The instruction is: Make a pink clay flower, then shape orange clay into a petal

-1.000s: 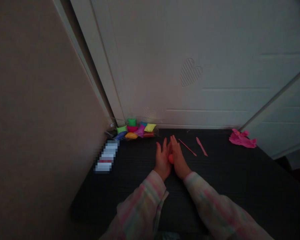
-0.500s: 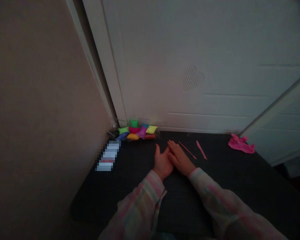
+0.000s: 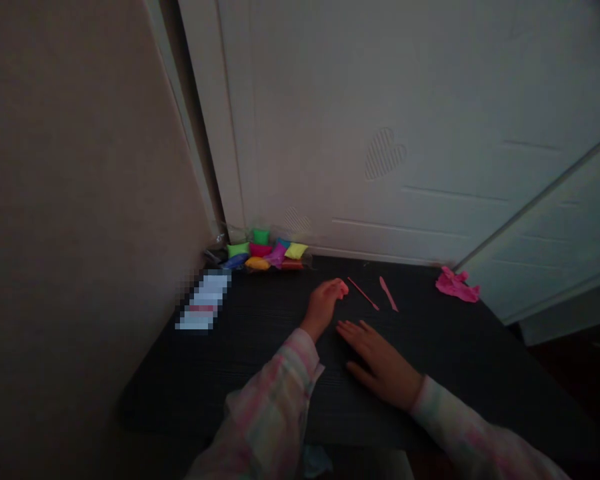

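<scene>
My left hand (image 3: 324, 303) is reached forward over the dark table (image 3: 260, 347), fingers curled round a small orange-pink lump of clay (image 3: 342, 288) at its fingertips. My right hand (image 3: 380, 363) lies flat on the table nearer to me, fingers stretched out and empty. Just beyond the left hand lie a thin pink stick (image 3: 363, 293) and a pink modelling knife (image 3: 389, 294).
Several small bright clay packets (image 3: 265, 252) are piled at the table's back left corner by a white door. A flat pixelated card (image 3: 203, 309) lies at the left. A crumpled pink wrapper (image 3: 456, 284) sits at the back right, near the table's edge.
My hands were pressed together around the clay. They have parted: the left has gone forward with the clay, the right has drawn back and laid flat.
</scene>
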Available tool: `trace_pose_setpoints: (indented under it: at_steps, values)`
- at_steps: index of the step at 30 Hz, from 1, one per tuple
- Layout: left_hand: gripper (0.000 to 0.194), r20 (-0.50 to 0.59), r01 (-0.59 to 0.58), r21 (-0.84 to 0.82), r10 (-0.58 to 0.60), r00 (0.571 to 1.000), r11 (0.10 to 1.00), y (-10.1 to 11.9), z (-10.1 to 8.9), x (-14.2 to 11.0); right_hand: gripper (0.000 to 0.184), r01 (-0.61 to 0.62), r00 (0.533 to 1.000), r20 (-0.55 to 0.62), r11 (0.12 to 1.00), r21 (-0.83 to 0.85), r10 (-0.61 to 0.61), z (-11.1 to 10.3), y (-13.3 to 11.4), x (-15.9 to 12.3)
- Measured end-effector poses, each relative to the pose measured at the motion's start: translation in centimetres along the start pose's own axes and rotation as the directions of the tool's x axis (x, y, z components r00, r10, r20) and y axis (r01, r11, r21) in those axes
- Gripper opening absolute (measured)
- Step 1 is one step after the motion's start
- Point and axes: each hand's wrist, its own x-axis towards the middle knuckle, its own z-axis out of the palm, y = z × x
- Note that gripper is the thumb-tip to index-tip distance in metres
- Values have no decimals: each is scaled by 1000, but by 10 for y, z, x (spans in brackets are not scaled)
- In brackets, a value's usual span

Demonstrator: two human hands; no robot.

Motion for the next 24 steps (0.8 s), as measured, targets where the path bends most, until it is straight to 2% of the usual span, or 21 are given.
trace_pose_setpoints:
  at_steps: [2, 5, 7, 9, 11, 14, 16, 18, 20, 21, 24]
  values:
    - [17, -84, -4, -48, 0, 996, 999, 3, -10, 6, 51, 24, 1000, 8, 999, -31, -24, -1, -9, 19]
    - [29, -170, 6, -157, -33, 985, 988, 13, -26, 10, 47, -117, 992, -70, 983, -140, 108, -1, 1, 46]
    - [32, -200, 26, -271, -82, 976, 962, 21, -36, 9, 47, -243, 967, -132, 947, -208, 219, -2, 18, 50]
    - [31, -213, 43, -344, -123, 969, 938, 28, -43, 8, 46, -292, 953, -161, 923, -253, 257, -3, 32, 40]
    - [31, -218, 54, -350, -138, 966, 935, 31, -46, 7, 48, -208, 976, -121, 939, -272, 181, -5, 35, 22]
    - [32, -213, 70, -342, -150, 965, 937, 30, -45, 10, 54, -10, 1000, 26, 980, -196, 16, -8, 17, 1]
    - [32, -198, 80, -324, -150, 969, 943, 27, -42, 13, 56, 87, 993, 93, 989, -116, -77, -9, -1, 4]
    - [31, -177, 94, -293, -150, 973, 951, 25, -41, 15, 56, 154, 982, 116, 986, -55, -147, -7, -14, 19]
    - [29, -157, 110, -273, -157, 975, 956, 25, -42, 14, 55, 163, 982, 102, 985, -48, -158, -6, -15, 39]
    - [28, -144, 121, -272, -165, 976, 955, 26, -43, 13, 53, 130, 989, 78, 989, -66, -125, -5, -10, 47]
    - [28, -104, 150, -287, -187, 977, 946, 33, -50, 10, 49, -43, 998, -45, 988, -146, 36, -6, 16, 53]
